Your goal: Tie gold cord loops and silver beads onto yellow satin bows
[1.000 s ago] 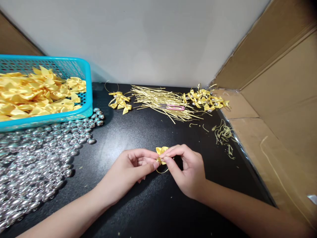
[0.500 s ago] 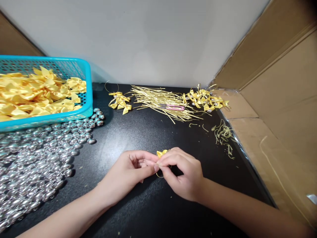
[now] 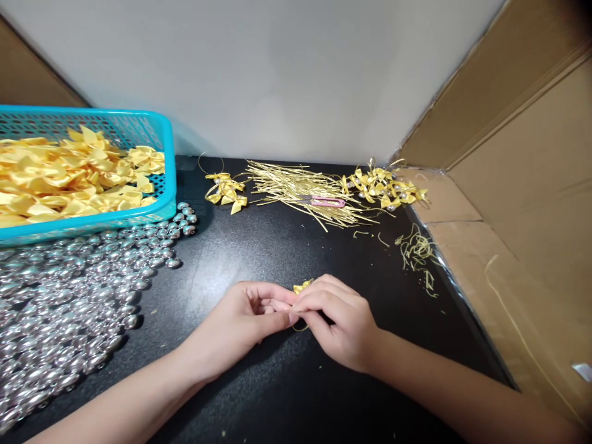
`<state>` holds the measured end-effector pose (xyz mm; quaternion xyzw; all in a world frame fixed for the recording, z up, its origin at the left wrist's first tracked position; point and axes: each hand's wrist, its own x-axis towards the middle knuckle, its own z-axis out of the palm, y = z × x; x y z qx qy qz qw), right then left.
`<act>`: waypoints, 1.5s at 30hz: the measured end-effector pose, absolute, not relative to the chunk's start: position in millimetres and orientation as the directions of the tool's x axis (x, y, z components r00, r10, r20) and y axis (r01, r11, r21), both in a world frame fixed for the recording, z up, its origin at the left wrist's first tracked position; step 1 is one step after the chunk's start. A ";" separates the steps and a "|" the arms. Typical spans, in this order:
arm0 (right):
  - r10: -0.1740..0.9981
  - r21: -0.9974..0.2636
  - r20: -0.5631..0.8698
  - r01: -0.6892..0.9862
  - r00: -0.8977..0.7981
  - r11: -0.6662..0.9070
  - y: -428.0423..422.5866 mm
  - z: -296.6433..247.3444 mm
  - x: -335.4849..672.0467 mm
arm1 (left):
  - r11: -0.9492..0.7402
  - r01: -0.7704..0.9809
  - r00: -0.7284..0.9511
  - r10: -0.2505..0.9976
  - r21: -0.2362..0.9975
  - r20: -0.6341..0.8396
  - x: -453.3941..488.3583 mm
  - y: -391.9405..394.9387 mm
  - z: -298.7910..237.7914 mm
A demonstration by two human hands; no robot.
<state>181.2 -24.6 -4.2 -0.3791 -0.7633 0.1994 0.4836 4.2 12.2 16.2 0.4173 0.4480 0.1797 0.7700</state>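
Observation:
Near the middle of the black table, my left hand (image 3: 263,311) and my right hand (image 3: 337,320) meet fingertip to fingertip. Both pinch a thin gold cord (image 3: 300,328), whose loop hangs just below the fingers. A small yellow ribbon bow (image 3: 302,287) pokes out above the fingertips, partly covered by my right hand. It appears to belong with the cord, but the join is hidden. Whether a bead is inside the grip cannot be seen.
At left stands a turquoise basket (image 3: 169,160) of yellow bows, with many silver beads (image 3: 69,302) before it. Behind my hands lie gold cord lengths (image 3: 296,185), pink-handled snips (image 3: 326,201) and beaded bows (image 3: 383,185). Cord scraps (image 3: 419,250) lie near the right edge.
My right hand has shifted slightly left and its fingers have closed in more tightly against my left fingertips. Less of the bow and cord loop shows.

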 end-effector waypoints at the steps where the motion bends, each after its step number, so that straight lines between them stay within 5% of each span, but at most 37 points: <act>1: 0.772 -0.669 0.587 0.391 -0.246 0.633 -24.4 -4.0 181.0 | 0.592 0.105 0.526 0.648 0.799 -0.550 4.2 12.6 17.0; 23: 0.868 -0.736 0.465 0.469 -0.175 0.489 -19.6 -0.8 186.0 | 0.595 0.187 0.510 0.621 0.782 -0.595 1.4 16.7 20.8; 28: 0.830 -0.692 0.554 0.515 -0.071 0.506 -21.5 11.1 186.9 | 0.634 0.038 0.459 0.676 0.772 -0.577 0.5 19.1 18.9; 35: 0.805 -0.571 0.580 0.640 -0.129 0.514 -24.2 13.4 181.2 | 0.679 -0.176 0.522 0.678 0.713 -0.516 1.0 19.9 16.6; 45: 0.801 -0.542 0.596 0.708 -0.056 0.453 -21.4 8.0 177.7 | 0.713 -0.218 0.619 0.629 0.666 -0.470 2.3 22.9 13.0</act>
